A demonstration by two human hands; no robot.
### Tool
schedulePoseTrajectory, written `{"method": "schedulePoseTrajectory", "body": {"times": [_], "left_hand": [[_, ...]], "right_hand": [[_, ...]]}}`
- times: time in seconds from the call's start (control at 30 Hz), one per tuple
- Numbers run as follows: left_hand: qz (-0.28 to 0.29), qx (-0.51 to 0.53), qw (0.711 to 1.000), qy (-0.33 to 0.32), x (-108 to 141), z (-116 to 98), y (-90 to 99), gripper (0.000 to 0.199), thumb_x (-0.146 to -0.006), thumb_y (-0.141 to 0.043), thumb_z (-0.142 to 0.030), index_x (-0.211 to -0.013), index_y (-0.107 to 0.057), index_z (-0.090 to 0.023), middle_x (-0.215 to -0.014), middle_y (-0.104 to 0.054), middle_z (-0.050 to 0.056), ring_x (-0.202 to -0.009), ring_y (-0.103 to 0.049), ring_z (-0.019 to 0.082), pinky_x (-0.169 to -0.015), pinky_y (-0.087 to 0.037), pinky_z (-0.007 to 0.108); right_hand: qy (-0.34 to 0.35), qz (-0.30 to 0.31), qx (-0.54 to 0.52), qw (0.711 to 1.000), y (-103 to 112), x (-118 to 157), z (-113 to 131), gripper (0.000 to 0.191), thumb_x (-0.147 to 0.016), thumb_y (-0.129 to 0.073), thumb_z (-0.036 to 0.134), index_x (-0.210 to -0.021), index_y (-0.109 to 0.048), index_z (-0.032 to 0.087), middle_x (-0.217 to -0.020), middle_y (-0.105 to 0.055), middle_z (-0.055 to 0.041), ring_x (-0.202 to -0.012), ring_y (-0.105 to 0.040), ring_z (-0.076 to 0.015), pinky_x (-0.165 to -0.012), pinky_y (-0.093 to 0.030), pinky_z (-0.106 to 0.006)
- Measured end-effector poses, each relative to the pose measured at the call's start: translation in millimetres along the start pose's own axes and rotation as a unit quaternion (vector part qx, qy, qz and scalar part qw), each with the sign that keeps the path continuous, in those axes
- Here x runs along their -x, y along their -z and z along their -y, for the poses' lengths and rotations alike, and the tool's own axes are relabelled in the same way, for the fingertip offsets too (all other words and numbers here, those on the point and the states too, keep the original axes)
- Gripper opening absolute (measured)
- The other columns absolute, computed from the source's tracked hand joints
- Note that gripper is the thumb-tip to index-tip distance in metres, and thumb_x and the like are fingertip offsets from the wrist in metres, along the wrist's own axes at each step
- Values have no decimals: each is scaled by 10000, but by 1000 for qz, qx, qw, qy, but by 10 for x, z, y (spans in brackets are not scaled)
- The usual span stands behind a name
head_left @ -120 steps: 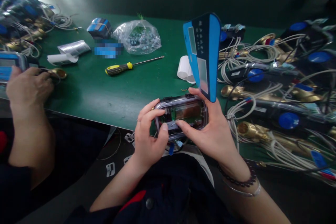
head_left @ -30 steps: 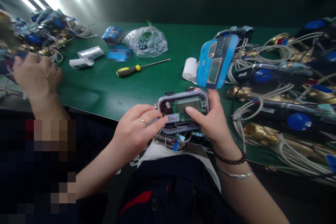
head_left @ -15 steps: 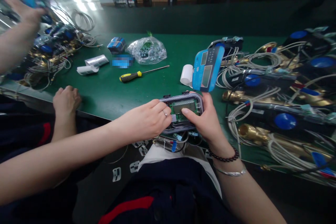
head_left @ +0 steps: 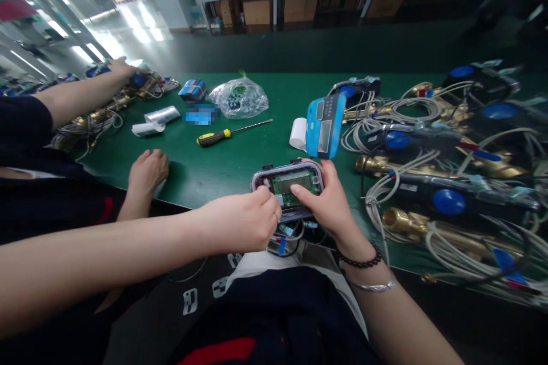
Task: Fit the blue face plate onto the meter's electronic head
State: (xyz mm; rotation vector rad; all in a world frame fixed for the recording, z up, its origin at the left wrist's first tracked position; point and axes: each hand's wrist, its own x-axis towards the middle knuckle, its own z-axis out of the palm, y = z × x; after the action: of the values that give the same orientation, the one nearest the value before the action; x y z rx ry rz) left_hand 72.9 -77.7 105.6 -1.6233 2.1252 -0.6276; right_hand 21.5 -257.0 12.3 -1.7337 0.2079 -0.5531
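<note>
Now our left hand (head_left: pixel 254 219) bunches over the clear-rimmed black rectangular case (head_left: pixel 280 170), its grip unclear; our right hand (head_left: pixel 333 205) grasps the case.

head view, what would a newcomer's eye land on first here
Probably the bright blue panel, tilted up just beyond the right hand, with the clear-rimmed case and its green circuit board nearer the person. Next, the yellow-and-black screwdriver on the green table, left of the panel, and the brass fittings among looped cables at right.
</note>
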Motion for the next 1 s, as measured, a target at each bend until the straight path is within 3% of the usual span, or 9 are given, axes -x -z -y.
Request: {"method": "schedulePoseTrajectory", "body": {"times": [0.13, 0.33, 0.47, 0.6, 0.73, 0.83, 0.93, 1.0], "left_hand": [[40, -31, 999, -15, -105, -20, -7, 130, -779, -551, -152, -765, -673, -111, -746, -643, 106, -665, -574, 220, -622, -428, 342], [22, 32, 999, -10, -109, 135, -111, 144, -831, -508, -142, -763, -633, -114, -698, -608, 69, -612, -545, 185, -592, -414, 312], [-8, 77, 995, 69, 10, 195, -213, 136, -845, -506, -113, -735, -584, -128, -684, -592, 56, -640, -555, 175, -626, -436, 289], [-55, 157, 969, 185, 152, 176, -258, 131, -892, -513, -176, -821, -606, -119, -768, -619, 59, -742, -584, 162, -732, -472, 271], [-91, 256, 940, 206, 190, 138, -254, 174, -865, -613, -248, -1014, -642, -164, -940, -641, 54, -848, -581, 157, -764, -476, 260], [-100, 274, 935, 202, 146, 107, -284, 67, -860, -598, -186, -857, -663, -173, -869, -637, 29, -763, -562, 147, -700, -468, 255], [-93, 241, 946, 196, 103, 81, -323, 138, -873, -545, -143, -763, -628, -142, -819, -637, 41, -730, -563, 152, -681, -477, 262], [-133, 193, 949, 212, 94, 77, -333, 205, -890, -473, -97, -729, -599, -118, -809, -641, 60, -722, -574, 152, -682, -490, 263]], "right_hand": [[-7, -1, -10, 1000, 0, -3, 0, 539, -651, -700, 362, -1129, -503, 211, -1125, -632, -70, -1030, -594, -243, -897, -482, -380], [-14, -6, -19, 1000, -23, -12, -11, 564, -642, -699, 365, -1138, -488, 198, -1146, -623, -89, -1054, -583, -253, -913, -470, -391], [-15, -1, -17, 1000, -32, -18, -16, 560, -645, -697, 373, -1134, -486, 199, -1150, -620, -93, -1061, -578, -258, -926, -461, -404], [-19, 4, -17, 1000, -25, -16, -1, 554, -640, -702, 375, -1122, -489, 204, -1145, -623, -91, -1052, -586, -262, -924, -465, -409], [-16, 4, -19, 1000, -21, -10, 8, 541, -641, -701, 373, -1114, -493, 212, -1155, -622, -86, -1062, -585, -258, -922, -469, -398], [-14, 2, -11, 1000, -19, -9, 9, 528, -648, -697, 369, -1110, -500, 208, -1146, -627, -85, -1043, -594, -252, -913, -474, -393], [-5, 4, -5, 1000, -14, -7, 6, 520, -654, -694, 369, -1110, -503, 207, -1143, -629, -83, -1040, -595, -249, -907, -476, -387], [1, 5, -6, 1000, -8, -3, -4, 517, -656, -697, 373, -1105, -504, 207, -1144, -628, -82, -1044, -593, -248, -910, -474, -388]]}}
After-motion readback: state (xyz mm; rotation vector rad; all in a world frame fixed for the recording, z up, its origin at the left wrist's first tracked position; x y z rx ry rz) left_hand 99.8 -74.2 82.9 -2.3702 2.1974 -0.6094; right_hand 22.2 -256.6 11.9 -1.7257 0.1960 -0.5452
